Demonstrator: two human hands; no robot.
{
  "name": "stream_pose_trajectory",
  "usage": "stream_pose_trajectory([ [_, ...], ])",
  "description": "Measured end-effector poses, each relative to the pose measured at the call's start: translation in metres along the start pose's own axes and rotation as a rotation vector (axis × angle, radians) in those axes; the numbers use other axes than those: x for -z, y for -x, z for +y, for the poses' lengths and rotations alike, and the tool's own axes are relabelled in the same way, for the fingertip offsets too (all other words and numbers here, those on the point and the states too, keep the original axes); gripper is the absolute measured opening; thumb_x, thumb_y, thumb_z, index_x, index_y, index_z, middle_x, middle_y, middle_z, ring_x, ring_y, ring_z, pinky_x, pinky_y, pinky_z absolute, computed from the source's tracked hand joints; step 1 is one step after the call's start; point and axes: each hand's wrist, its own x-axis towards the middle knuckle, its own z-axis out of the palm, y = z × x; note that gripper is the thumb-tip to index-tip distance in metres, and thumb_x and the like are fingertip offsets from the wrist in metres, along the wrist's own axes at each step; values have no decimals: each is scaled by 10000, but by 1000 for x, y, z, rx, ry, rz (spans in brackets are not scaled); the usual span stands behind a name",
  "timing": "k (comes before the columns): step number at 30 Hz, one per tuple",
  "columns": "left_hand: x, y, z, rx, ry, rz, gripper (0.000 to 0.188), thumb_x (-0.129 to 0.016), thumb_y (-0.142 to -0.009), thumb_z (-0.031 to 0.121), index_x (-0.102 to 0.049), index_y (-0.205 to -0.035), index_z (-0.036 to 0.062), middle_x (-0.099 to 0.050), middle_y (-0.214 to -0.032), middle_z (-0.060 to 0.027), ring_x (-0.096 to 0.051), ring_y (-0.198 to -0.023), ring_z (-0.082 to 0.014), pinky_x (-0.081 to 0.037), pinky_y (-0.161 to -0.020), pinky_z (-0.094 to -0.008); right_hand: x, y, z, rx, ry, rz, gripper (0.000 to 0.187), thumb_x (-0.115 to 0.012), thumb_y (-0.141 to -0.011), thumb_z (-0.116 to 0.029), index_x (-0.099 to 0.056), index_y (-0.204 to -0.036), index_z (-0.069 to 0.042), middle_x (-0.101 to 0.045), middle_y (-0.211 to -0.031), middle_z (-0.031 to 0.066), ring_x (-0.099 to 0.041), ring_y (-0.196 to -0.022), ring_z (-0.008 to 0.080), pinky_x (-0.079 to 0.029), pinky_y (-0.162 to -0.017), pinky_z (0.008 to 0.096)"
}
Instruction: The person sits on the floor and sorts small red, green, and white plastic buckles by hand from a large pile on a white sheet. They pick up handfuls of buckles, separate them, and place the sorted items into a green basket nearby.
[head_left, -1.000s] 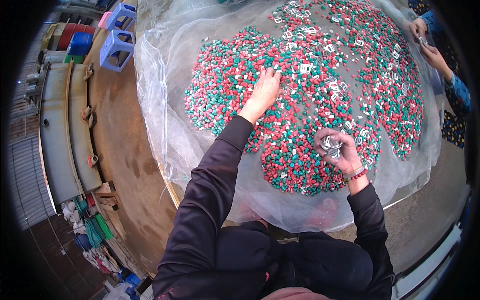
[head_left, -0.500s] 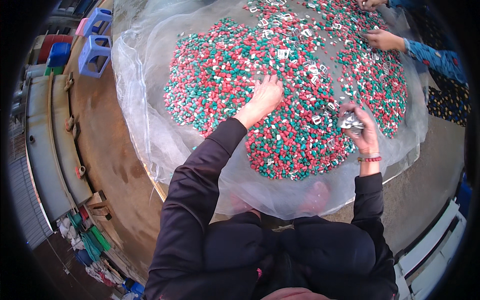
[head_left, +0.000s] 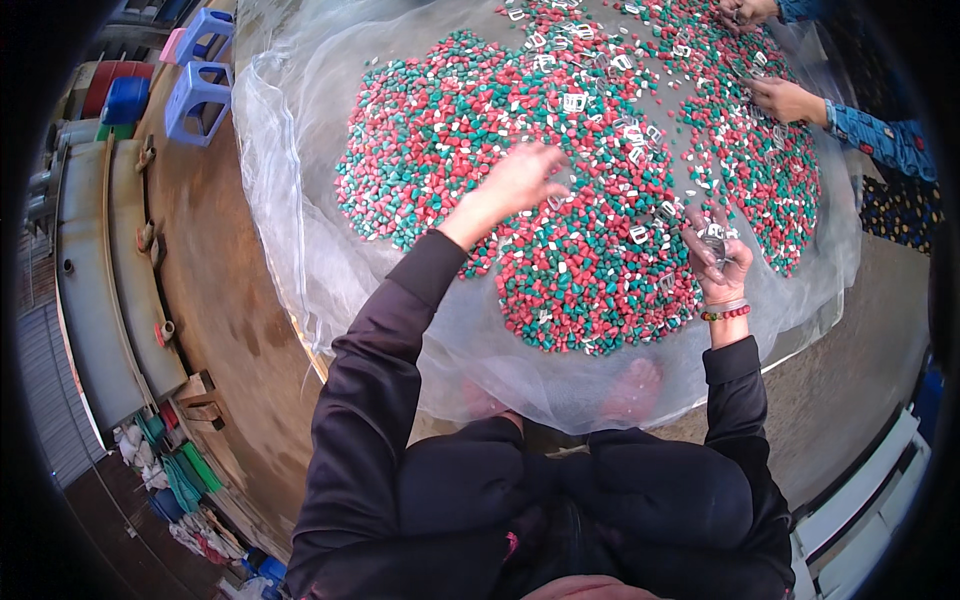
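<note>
Red, green and white plastic pellets [head_left: 590,290] are heaped on a sheer white mesh sheet [head_left: 300,230], with pale buckle-like frames [head_left: 574,102] scattered among them. My left hand [head_left: 518,182] hovers over the middle of the heap, slightly blurred, thumb and fingers apart; a small pale piece shows by the thumb. Near the heap's right side, my right hand [head_left: 722,268] is turned up with its fingers curled around several grey-white buckle-like pieces [head_left: 714,242]. Their exact kind is too small to make out. Another pale frame [head_left: 639,235] lies on the pellets between my hands.
At the upper right, another person's hand [head_left: 790,102] in a blue patterned sleeve [head_left: 870,140] works at the pellets; a second hand [head_left: 748,10] is beyond it. Purple-blue plastic stools [head_left: 200,105] stand at the left. White slatted furniture [head_left: 860,490] is at the lower right.
My left hand has lifted off the pellets and shifted slightly left, its fingers spreading. My right hand has turned and come a little lower, still holding the pieces. The view has shifted slightly.
</note>
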Motion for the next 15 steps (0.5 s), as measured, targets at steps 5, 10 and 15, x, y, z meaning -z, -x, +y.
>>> stream_pose_trajectory([
  [5,-29,1,8,-54,-358,-219,438,-725,-779,219,-578,-1178,111,-652,-1031,-158,-616,-1001,-354,-513,-838,-448,-9,2,9,-96,253,124,405,-563,-850,-156,-548,-1196,54,-504,-1079,231,-554,-771,193,-422,-355,159],
  [10,21,-6,0,202,127,39,271,-669,-880,207,-667,-1081,27,-702,-878,-98,-685,-807,-193,-522,-694,-314,2,1,4,-315,1001,468,227,-581,-935,-248,-636,-986,-33,-630,-778,49,-563,-741,125,-458,-572,256],
  [15,55,-9,27,279,1605,-69,295,-535,-985,278,-581,-1033,-9,-608,-940,-115,-635,-808,-187,-600,-649,-324,27,-21,36,-78,2317,225,395,-545,-933,-200,-520,-1320,-120,-596,-1055,164,-628,-946,329,-517,-768,434],
])
